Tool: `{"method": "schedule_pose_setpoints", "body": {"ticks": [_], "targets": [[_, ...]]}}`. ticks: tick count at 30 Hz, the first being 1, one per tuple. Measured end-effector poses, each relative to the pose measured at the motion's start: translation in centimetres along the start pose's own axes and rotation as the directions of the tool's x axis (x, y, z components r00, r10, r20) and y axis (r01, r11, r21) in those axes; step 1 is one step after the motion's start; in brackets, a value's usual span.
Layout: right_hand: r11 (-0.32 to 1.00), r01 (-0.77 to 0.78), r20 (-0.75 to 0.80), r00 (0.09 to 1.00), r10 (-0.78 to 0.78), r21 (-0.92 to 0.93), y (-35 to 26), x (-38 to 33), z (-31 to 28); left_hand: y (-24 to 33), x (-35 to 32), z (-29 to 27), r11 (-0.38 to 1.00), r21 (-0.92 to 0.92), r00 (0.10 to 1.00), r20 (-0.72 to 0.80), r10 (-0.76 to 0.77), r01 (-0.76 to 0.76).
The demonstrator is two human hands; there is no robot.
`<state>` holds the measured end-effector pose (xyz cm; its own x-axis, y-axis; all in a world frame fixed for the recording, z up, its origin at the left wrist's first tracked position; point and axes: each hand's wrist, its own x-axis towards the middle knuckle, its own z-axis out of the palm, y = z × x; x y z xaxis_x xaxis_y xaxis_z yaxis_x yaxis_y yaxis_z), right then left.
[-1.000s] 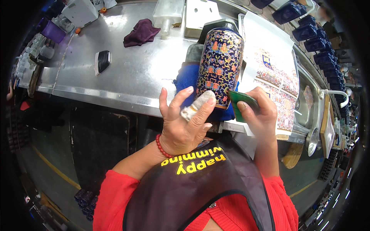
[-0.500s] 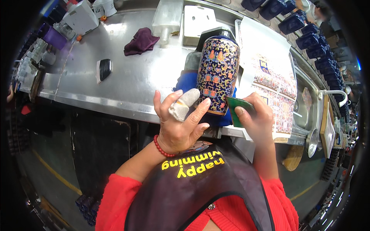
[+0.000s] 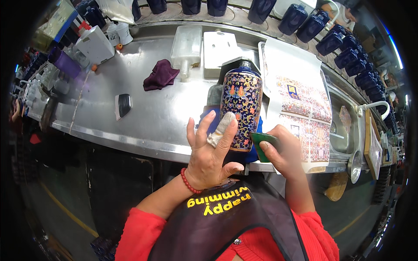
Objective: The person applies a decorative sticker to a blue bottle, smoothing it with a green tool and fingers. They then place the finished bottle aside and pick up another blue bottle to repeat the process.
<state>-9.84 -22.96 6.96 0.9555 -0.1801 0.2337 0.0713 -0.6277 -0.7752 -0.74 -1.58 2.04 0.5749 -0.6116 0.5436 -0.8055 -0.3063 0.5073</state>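
A dark blue bottle (image 3: 241, 95) with a colourful floral pattern lies on its side on a support over a blue cloth (image 3: 258, 128), its neck pointing away from me. My left hand (image 3: 204, 158) is open, fingers spread. Its index fingertip is over the bottle's left side; whether it presses there I cannot tell. Pale wrapping (image 3: 223, 128) covers one finger of that hand. In my right hand (image 3: 284, 150) is a flat green scraper (image 3: 259, 145), pinched between thumb and fingers, its edge by the bottle's lower right side.
Printed pattern sheets (image 3: 305, 108) lie right of the bottle, beside a sink (image 3: 344, 126). Leftward on the metal bench are a purple cloth (image 3: 161, 76), a clear bottle (image 3: 186, 48) and a black-and-white object (image 3: 123, 105). Blue bottles (image 3: 292, 19) line the back ledge.
My view has tilted, so the bench sits lower in the picture. Relative to the bottle, my left hand has moved farther up its side. The scraper stays in my right hand beside the bottle.
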Motion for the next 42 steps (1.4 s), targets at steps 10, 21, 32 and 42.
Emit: {"method": "schedule_pose_setpoints", "body": {"ticks": [10,21,32,42], "targets": [[0.999,-0.005,0.023,1.0,0.004,0.052,0.4,0.1,-0.1,-2.4,5.0,-0.3,0.992,-0.103,0.996,0.044,0.073,-0.068],[0.992,-0.007,0.014,1.0,0.005,0.129,1.4,0.0,0.1,-5.1,8.1,0.3,0.962,-0.27,0.999,-0.044,0.018,-0.029],[0.994,-0.001,0.007,1.0,0.0,0.107,1.8,0.5,-0.7,-5.1,8.1,0.8,0.992,-0.124,1.0,0.014,0.024,-0.022],[0.828,0.362,0.059,0.926,-0.374,-0.428,-0.5,8.6,-2.8,-5.3,8.3,0.7,0.956,-0.292,0.999,0.038,-0.027,0.037]]}}
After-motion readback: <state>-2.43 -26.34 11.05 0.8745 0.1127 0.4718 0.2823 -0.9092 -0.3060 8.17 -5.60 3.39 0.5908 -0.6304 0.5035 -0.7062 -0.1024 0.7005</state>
